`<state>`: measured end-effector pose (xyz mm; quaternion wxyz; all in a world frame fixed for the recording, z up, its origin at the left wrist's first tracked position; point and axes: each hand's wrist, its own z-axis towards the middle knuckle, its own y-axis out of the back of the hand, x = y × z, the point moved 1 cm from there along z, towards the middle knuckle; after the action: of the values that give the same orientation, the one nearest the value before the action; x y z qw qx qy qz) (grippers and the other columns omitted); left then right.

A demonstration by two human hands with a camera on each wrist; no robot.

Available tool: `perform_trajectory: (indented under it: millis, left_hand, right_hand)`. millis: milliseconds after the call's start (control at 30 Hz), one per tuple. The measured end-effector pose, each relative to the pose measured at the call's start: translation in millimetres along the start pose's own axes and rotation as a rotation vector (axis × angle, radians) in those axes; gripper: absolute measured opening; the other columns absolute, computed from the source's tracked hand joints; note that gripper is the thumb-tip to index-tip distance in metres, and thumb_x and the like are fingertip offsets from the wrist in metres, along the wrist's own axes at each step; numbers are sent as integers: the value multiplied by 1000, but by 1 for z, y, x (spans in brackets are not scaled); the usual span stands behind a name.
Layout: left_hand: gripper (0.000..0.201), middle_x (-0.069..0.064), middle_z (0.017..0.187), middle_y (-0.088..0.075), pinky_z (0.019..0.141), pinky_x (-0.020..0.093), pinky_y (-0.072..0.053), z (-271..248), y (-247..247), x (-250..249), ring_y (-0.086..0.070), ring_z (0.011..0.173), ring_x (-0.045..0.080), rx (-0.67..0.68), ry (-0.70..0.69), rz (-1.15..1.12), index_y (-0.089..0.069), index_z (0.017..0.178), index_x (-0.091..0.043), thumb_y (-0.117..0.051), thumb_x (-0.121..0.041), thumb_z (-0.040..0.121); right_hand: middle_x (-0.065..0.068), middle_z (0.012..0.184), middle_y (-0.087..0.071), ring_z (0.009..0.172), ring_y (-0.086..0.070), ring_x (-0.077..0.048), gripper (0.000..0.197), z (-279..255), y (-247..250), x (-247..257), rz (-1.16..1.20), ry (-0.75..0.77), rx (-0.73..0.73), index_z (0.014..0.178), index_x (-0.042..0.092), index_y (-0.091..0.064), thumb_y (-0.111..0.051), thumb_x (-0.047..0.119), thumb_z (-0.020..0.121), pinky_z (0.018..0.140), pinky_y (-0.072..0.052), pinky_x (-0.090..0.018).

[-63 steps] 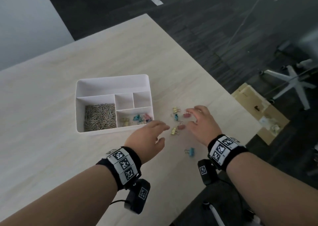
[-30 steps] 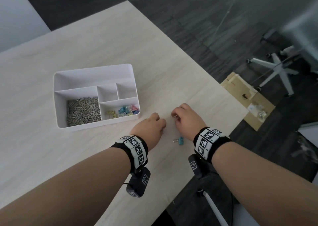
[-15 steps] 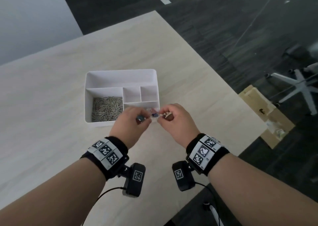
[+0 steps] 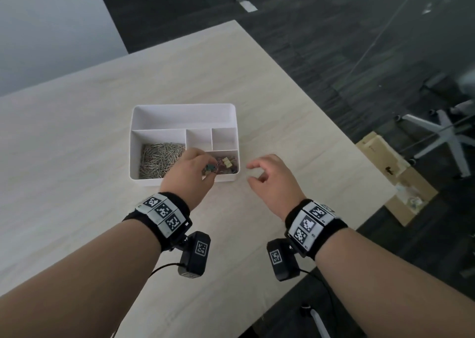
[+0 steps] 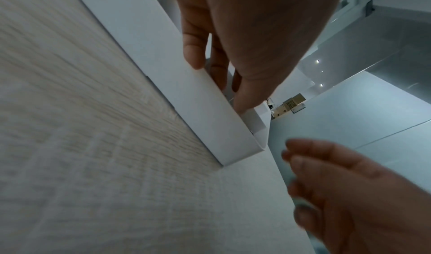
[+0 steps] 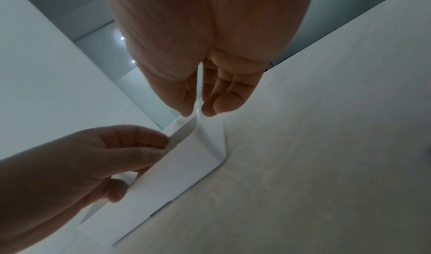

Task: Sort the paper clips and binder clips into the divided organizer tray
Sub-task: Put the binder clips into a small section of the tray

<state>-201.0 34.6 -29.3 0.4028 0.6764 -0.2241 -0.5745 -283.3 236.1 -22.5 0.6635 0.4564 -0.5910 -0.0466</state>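
- Binder clips [image 4: 226,163] lie in the near-right compartment of the white organizer tray [image 4: 183,109]; paper clips [image 4: 159,163] fill the near-left one.
- Left hand [image 4: 189,176] pinches a green binder clip [image 4: 210,168] above that compartment.
- Right hand [image 4: 272,180] hovers right of the tray, fingers loosely curled, holding nothing.

The table [image 4: 257,101] looks like pale wood-grain laminate, matt, with fine straight streaks running across it. The tray [image 4: 183,106] at its middle is white plastic, smooth and faintly satin, with rounded corners. The paper clips [image 4: 160,161] are thin silvery wire with a dull shine. The binder clips [image 4: 226,164] look like painted metal. The wristbands [image 4: 318,222] are black cloth.
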Motion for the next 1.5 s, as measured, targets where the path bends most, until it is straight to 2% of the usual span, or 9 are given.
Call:
perform_trajectory:
  millis: [133, 233, 467, 633, 833, 1000, 1100, 1333, 1500]
  left_hand:
    - [22, -4, 110, -57, 97, 35, -44, -12, -6, 4, -57, 101, 20, -33, 13, -11, -70, 103, -23, -70, -17, 82]
    - [21, -3, 110, -59, 101, 31, -34, -22, -10, 5, -54, 109, 22, -71, -4, -15, -72, 100, -22, -72, -14, 81]
    - [19, -6, 109, -58, 103, 32, -34, -35, -7, 3, -53, 111, 20, -151, 32, -81, -72, 95, -24, -70, -12, 81]
    - [22, -7, 106, -60, 99, 44, -45, -46, 17, 16, -56, 107, 21, -242, 92, -121, -71, 91, -25, -66, -7, 80]
    - [36, 3, 124, -53, 105, 44, -42, -54, 51, 43, -51, 109, 18, -409, 398, -203, -62, 113, -19, -67, -8, 79]
    - [76, 8, 152, -38, 105, 40, -39, -55, 59, 59, -43, 134, 27, -217, 768, -485, -26, 151, -23, -65, -21, 86]
    - [64, 7, 127, -62, 89, 41, -50, -55, 56, 60, -61, 108, 28, -88, 778, -460, -37, 143, -22, -62, -19, 85]
    - [59, 5, 101, -65, 69, 34, -43, -68, 57, 42, -60, 87, 22, -86, 817, -532, -49, 126, -15, -58, -24, 68]
    - [31, 7, 95, -65, 72, 35, -48, -80, 42, 29, -61, 83, 23, 44, 822, -405, -50, 111, -14, -61, -20, 83]
  right_hand:
    - [6, 117, -48, 92, -60, -13, 37, -36, 23, -47, -268, -219, 161, 113, 26, -61, -67, 50, 86, 91, -50, -35]
    - [10, 115, -41, 89, -59, -13, 59, -59, 34, -66, -462, -276, 324, 116, 36, -50, -62, 73, 72, 79, -52, -34]
    - [4, 99, -52, 83, -61, -18, 18, -60, 15, -56, -378, -174, 372, 98, 26, -60, -68, 27, 82, 82, -54, -41]
    - [6, 91, -60, 73, -54, -5, 14, -28, -5, -6, -189, -38, 232, 93, 22, -67, -71, 32, 84, 73, -49, -26]
    - [9, 108, -60, 79, -55, 3, 30, 16, -14, 50, 1, 89, 74, 118, 24, -66, -69, 29, 88, 80, -46, -16]
    - [3, 123, -48, 96, -61, -15, 41, 26, -17, 35, -15, -44, -14, 127, 23, -57, -67, 35, 89, 95, -52, -37]
    - [3, 132, -47, 117, -56, -20, 62, 24, -22, 20, 105, -280, 91, 142, 21, -43, -65, 37, 87, 99, -46, -37]
    - [-2, 87, -67, 70, -59, -20, 35, 20, -31, 24, 263, -434, 189, 105, 25, -64, -56, 38, 73, 65, -46, -35]
    - [2, 91, -61, 75, -59, -18, 51, 26, -16, 22, 268, -449, 133, 125, 28, -54, -52, 37, 75, 72, -53, -37]
